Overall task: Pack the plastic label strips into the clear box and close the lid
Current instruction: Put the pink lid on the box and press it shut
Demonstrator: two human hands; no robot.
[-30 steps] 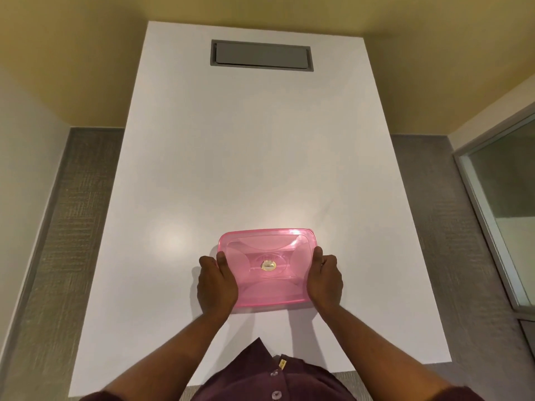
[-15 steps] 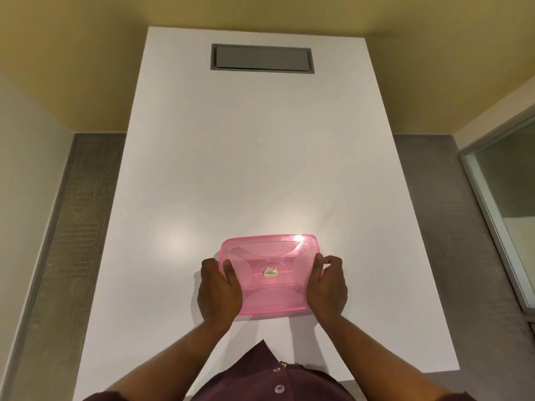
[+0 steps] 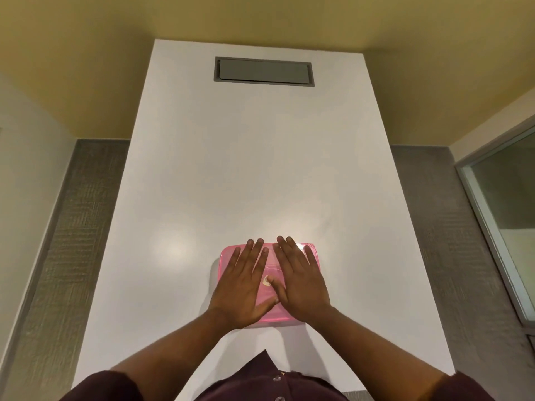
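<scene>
Pink box on the white table, near the front edge, straight ahead of the body. Lid on top and flat, covering the whole box. Both hands moved since half a second ago: then curled around the short sides, thumbs hooked over the lid edges; now up on top. Left hand palm-down over the left half of the lid, fingers spread and pointing away, gripping nothing. Right hand likewise flat over the right half, fingers splayed, nothing grasped. Thumbs meeting near the middle of the lid, beside the small round sticker that peeks out between them. Fingertips reaching the far rim of the lid, the left ones slightly past it. Heels of both hands at the near rim.

Box in much the same spot on the table as before, still square to the edge. Contents not readable through the tinted plastic and the hands; label strips perhaps inside, impossible to tell. Whether the lid is fully seated all round also unclear, most of the rim being covered.

Grey hatch set into the far end of the table, well apart from the box. Maroon shirt with buttons at the bottom of the view, short sleeves, forearms bare.
</scene>
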